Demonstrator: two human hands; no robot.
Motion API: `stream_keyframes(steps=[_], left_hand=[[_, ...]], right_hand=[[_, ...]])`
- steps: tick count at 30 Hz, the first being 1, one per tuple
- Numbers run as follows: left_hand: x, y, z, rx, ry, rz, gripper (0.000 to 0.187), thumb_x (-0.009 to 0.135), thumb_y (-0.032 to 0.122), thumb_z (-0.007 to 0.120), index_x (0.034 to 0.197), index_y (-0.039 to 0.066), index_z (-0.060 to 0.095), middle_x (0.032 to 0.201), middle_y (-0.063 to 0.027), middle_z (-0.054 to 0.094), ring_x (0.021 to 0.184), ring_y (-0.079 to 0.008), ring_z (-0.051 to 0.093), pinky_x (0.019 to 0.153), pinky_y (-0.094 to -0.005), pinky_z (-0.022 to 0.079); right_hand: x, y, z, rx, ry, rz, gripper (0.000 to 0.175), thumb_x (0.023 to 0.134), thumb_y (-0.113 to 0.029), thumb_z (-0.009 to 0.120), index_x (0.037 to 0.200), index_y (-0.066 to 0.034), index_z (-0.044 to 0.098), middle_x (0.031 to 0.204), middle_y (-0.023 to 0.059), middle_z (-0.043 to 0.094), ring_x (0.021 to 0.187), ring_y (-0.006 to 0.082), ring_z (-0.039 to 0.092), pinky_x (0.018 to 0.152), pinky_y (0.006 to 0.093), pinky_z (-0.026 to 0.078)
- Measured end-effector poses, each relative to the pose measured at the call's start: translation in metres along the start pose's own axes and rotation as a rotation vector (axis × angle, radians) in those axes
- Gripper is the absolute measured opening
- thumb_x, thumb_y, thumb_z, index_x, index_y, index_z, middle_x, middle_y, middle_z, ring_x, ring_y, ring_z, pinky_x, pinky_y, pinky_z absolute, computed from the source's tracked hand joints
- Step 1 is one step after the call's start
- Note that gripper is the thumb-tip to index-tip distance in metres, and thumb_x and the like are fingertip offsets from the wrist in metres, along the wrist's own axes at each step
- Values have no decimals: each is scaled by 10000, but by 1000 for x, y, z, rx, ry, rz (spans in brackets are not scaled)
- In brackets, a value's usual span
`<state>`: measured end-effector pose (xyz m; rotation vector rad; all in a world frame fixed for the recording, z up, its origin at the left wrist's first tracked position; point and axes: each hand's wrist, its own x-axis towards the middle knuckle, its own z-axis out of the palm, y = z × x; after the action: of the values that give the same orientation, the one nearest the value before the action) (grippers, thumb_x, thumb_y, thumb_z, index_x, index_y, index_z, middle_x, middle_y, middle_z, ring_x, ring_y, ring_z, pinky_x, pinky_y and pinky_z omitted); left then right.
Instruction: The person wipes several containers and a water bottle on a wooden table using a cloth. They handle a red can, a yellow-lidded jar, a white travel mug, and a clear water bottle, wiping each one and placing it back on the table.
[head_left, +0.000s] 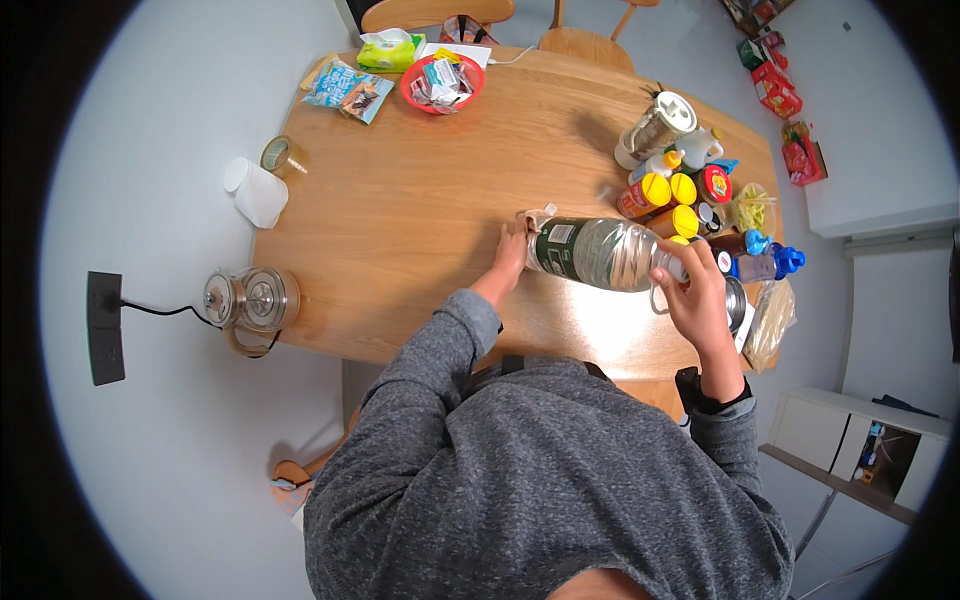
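A large clear plastic bottle (619, 253) with a dark green label is tilted over the wooden table (405, 195), its base to the left and its neck to the right. Thumb and fingers of my right hand (694, 292) pinch the bottle at its neck and cap. At the base end, my left hand (511, 255) presses a small tan cloth (534, 217) against the bottle; some of its fingers are hidden. A pale loop handle hangs by the neck, below my right fingers.
Yellow-capped jars (654, 191), a white-lidded canister (675, 112) and a blue-topped bottle (787, 261) crowd the right side. A glass kettle (262, 300), paper cups (259, 195) and a tape roll (279, 156) stand left. A red bowl (409, 88), snack bag (349, 90) and wipes (390, 54) lie at the back.
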<state>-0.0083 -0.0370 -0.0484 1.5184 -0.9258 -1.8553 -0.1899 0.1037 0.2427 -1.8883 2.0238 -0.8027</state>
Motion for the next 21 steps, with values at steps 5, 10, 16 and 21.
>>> stream_keyframes(steps=[5,10,16,21], left_hand=[[-19,14,8,-33,8,18,497,1050,483,360,1299,60,434,1239,-98,547,1111,-210,546,955,-358,439],[-30,11,12,-115,62,128,336,1062,379,406,1130,55,462,1072,-58,571,948,-169,566,862,-318,457],[-49,7,16,218,105,580,471,1035,201,447,1429,-31,334,1403,-197,496,1310,-305,475,1117,-380,342],[-102,49,44,305,-157,911,634,1003,146,467,1526,-44,163,1602,-254,125,1502,-366,107,1210,-420,127]], right_hand=[[13,2,5,-70,58,212,334,896,-263,708,1109,-13,648,926,200,678,737,313,672,651,388,521],[30,4,11,-324,79,224,308,916,-352,660,964,-47,663,784,187,689,715,367,678,625,437,527],[63,13,16,-582,90,371,532,952,-525,527,778,-39,659,695,213,668,676,407,672,615,489,532],[87,4,17,-528,-29,370,654,971,-609,418,800,-23,654,706,218,668,720,401,676,649,495,530]])
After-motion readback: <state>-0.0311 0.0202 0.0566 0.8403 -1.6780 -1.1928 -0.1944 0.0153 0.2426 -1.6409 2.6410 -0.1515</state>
